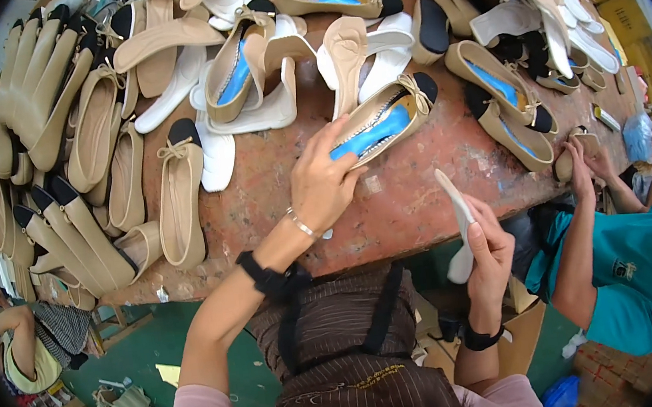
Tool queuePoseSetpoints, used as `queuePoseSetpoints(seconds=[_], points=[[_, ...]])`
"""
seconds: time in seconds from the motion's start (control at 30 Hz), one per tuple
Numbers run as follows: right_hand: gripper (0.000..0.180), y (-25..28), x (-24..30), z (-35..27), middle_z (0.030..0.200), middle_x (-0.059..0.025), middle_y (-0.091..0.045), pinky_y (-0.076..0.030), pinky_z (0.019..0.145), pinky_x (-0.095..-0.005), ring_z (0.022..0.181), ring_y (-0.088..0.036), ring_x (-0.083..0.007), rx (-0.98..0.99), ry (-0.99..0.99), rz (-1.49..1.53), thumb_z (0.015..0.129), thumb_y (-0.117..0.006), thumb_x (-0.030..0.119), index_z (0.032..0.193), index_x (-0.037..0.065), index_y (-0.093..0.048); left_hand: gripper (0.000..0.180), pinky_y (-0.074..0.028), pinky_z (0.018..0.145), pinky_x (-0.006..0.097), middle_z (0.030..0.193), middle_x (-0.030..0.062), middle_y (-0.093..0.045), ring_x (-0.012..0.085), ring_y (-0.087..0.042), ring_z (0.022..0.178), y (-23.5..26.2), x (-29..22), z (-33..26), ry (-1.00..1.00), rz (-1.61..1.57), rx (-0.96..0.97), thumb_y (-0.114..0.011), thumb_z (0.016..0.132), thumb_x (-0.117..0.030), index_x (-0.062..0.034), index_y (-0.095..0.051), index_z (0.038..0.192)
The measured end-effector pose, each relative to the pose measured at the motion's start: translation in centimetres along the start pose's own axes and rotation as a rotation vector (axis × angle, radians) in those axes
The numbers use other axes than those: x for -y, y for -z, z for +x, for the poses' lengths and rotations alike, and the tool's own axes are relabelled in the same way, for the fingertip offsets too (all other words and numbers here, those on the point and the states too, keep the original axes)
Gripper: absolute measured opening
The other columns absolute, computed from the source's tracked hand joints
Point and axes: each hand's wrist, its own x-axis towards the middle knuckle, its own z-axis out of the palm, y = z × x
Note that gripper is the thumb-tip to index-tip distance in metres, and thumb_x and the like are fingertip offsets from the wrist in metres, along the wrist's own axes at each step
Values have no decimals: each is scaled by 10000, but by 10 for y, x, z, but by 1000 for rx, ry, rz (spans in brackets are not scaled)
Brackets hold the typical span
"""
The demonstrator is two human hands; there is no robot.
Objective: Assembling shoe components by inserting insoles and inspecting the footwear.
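My left hand (324, 175) grips the heel end of a beige ballet flat (417, 110) with a black toe and a small bow. Blue lining shows inside this shoe, and its toe points to the right. Its fingers wrap over the heel, so that end is partly hidden. Lower and to the right, above the table's front edge, my right hand (489, 243) is closed on a pale insole (457, 209) turned edge-on. Just beyond the held shoe lies a loose beige insole (345, 48) among white ones.
Finished-looking beige flats (180, 196) crowd the left of the worn red table (400, 219). Insoles and blue-lined shoes (496, 75) lie along the back and right. At the right, a person in a teal shirt (623, 274) handles a shoe; another person sits at far left.
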Motion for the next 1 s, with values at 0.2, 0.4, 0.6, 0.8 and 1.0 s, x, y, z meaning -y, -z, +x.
queuePoseSetpoints(seconds=[0.2,0.4,0.6,0.8,1.0], points=[[372,-21,3,30,1132,-108,-731,-480,876,-374,997,-655,-277,256,246,-470,730,-799,21,1099,63,-788,227,-508,1043,462,1474,214,-524,417,-573,1296,113,-16,-74,80,46,108,-829,682,-27,-76,-781,898],[250,-102,-21,30,1102,-75,-707,-466,890,-395,994,-639,-246,665,590,-364,727,-756,37,978,46,-755,331,-424,1138,455,1503,236,-487,418,-488,1383,135,16,-163,284,59,240,-736,607,80,-63,-771,903],[183,-165,-37,10,953,-27,-669,-453,858,-339,953,-607,-208,738,674,-411,685,-711,89,865,67,-737,1225,-427,1113,529,1555,304,-344,460,-428,1400,107,33,-187,141,59,46,-927,711,-384,-136,-129,1606],[281,-194,-42,-5,997,-40,-690,-463,879,-336,984,-617,-214,806,630,-360,636,-755,134,906,59,-762,1422,-456,1077,525,1540,355,-292,446,-461,1360,90,43,-206,163,-99,-92,-920,700,-481,-194,153,1589],[306,-204,-49,-6,1046,-78,-692,-491,879,-368,1002,-617,-247,851,562,-369,622,-759,103,921,36,-758,1445,-467,1063,524,1516,354,-323,454,-483,1333,88,43,-202,160,-104,-100,-931,687,-476,-207,168,1586]])
